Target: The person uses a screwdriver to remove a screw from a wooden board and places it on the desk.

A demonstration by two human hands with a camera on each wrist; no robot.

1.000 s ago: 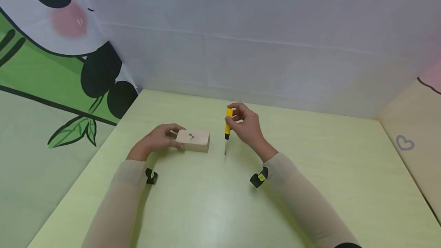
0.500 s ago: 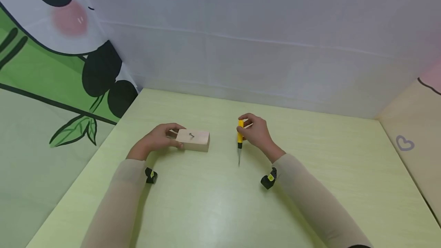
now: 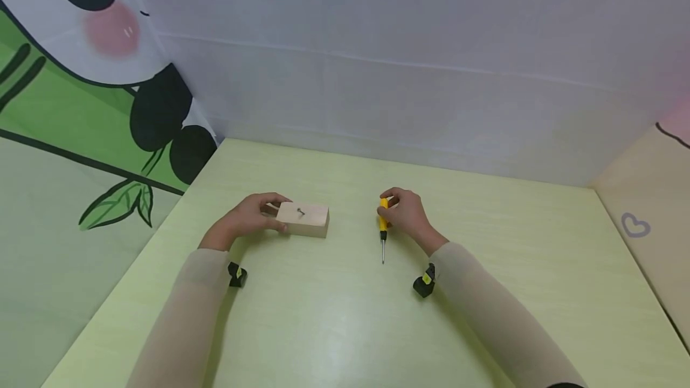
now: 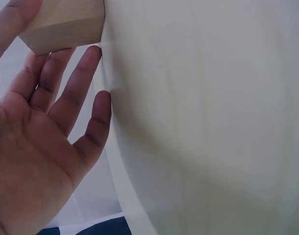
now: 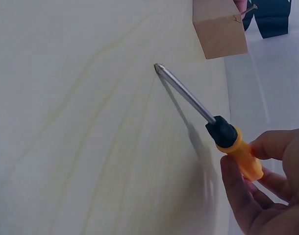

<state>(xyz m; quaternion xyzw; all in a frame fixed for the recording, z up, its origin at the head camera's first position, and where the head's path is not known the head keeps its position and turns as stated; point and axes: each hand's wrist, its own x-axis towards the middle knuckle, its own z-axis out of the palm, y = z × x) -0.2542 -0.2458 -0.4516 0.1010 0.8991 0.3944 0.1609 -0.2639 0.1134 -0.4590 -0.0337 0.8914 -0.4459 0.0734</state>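
A pale wooden block (image 3: 303,220) lies on the table, with a small screw (image 3: 300,212) standing tilted in its top face. My left hand (image 3: 250,216) holds the block by its left end, thumb on the near side and fingers at the far side. In the left wrist view, the little finger stays apart from the block (image 4: 66,29). To the right of the block, my right hand (image 3: 404,213) pinches the yellow handle of a screwdriver (image 3: 383,229) between thumb and fingers. Its metal shaft points down, and the tip is at or close to the tabletop in the right wrist view.
The light wood-grain table (image 3: 334,328) reaches back to a pale cloth wall (image 3: 404,76). A printed cartoon panel (image 3: 108,106) stands along the left side, and another panel (image 3: 647,196) along the right. Both wrists wear small black cameras (image 3: 424,283).
My right hand has moved right and towards me with the screwdriver, lowering it to the tabletop, and slowed at the end. My left hand and the block have stayed put.
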